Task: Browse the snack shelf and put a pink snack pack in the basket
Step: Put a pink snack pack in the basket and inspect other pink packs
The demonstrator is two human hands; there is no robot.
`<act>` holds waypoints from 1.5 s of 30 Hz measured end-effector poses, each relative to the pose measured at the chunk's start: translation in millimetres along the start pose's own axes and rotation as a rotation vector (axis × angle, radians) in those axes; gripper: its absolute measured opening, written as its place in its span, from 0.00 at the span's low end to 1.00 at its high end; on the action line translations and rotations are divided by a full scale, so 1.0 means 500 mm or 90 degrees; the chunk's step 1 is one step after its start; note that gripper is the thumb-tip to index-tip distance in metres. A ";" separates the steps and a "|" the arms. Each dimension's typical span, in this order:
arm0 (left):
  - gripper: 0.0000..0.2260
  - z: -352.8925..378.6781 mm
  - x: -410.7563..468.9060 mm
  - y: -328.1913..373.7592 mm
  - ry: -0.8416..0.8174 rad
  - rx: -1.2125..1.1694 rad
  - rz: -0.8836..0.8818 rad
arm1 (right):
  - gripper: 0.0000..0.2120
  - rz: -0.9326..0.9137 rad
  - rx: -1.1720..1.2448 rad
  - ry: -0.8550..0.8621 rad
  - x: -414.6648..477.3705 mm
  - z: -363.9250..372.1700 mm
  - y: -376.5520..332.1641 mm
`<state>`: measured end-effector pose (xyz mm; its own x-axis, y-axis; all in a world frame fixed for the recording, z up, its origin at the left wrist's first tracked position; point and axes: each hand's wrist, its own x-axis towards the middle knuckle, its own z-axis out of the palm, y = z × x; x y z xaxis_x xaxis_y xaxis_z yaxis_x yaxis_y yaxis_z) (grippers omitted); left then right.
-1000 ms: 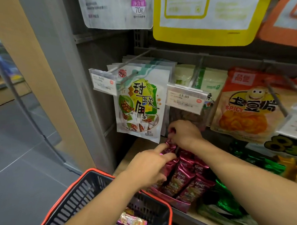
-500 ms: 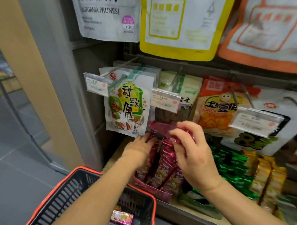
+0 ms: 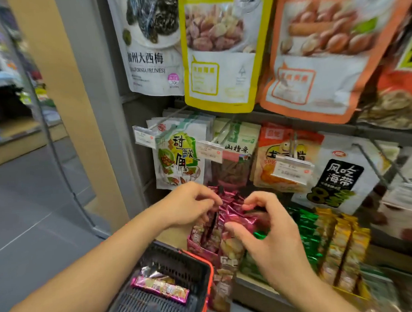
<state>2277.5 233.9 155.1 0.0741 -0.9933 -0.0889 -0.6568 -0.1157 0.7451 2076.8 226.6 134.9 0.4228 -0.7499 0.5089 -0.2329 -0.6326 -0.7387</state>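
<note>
Several pink snack packs stand in a pink display box on the bottom shelf. My right hand pinches one long pink snack pack between thumb and fingers, and its lower end hangs down past the basket's right rim. My left hand is curled beside it, its fingertips pinching the crumpled pink top of the packs. The black basket with a red rim sits just below and left of the box. Another pink snack pack lies flat inside it.
Green packs and yellow packs stand to the right of the pink box. Snack bags hang on pegs with price tags above my hands. A grey shelf post and open floor lie to the left.
My right hand has drawn a pink pack out of the box and toward me. My left hand rose to the pack tops. The view tilted upward.
</note>
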 end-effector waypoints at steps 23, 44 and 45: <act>0.02 0.013 -0.197 0.064 0.351 -0.413 0.022 | 0.17 0.088 0.202 -0.360 -0.008 0.038 -0.016; 0.13 0.021 -0.190 0.056 0.414 -0.705 0.025 | 0.13 0.066 0.128 -0.350 -0.016 0.030 -0.006; 0.14 0.021 -0.191 0.057 0.404 -0.708 0.031 | 0.16 0.062 0.101 -0.348 -0.017 0.028 -0.006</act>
<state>2243.7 325.5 177.7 0.6123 -0.7888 0.0539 0.2861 0.2845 0.9150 2086.0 237.6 126.4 0.8065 -0.5678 0.1645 -0.1771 -0.4975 -0.8492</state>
